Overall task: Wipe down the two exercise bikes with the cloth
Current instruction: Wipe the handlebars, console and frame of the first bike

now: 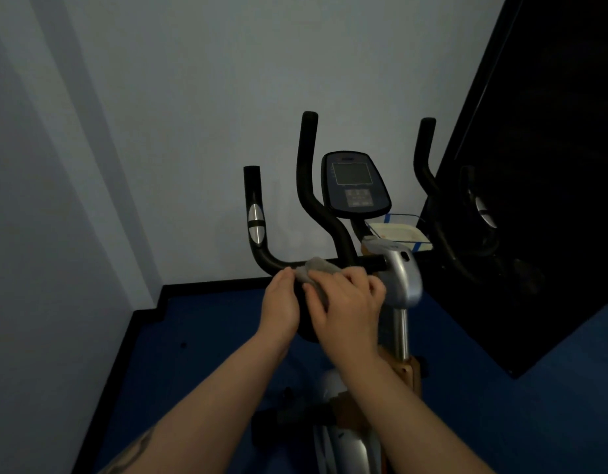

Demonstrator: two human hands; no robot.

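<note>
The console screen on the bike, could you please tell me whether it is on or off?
It looks off: the console screen is a flat, dark grey with no lit digits or glow, though the room is dim.

grey cloth (318,268) (black handlebar (261,249)), blue floor (200,336)

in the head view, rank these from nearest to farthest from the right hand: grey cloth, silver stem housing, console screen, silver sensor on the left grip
1. grey cloth: under the right hand, on the handlebar.
2. silver stem housing: just right of the hand.
3. silver sensor: up on the left grip.
4. console screen: above and behind; close to the sensor, so this order is tentative.
</note>
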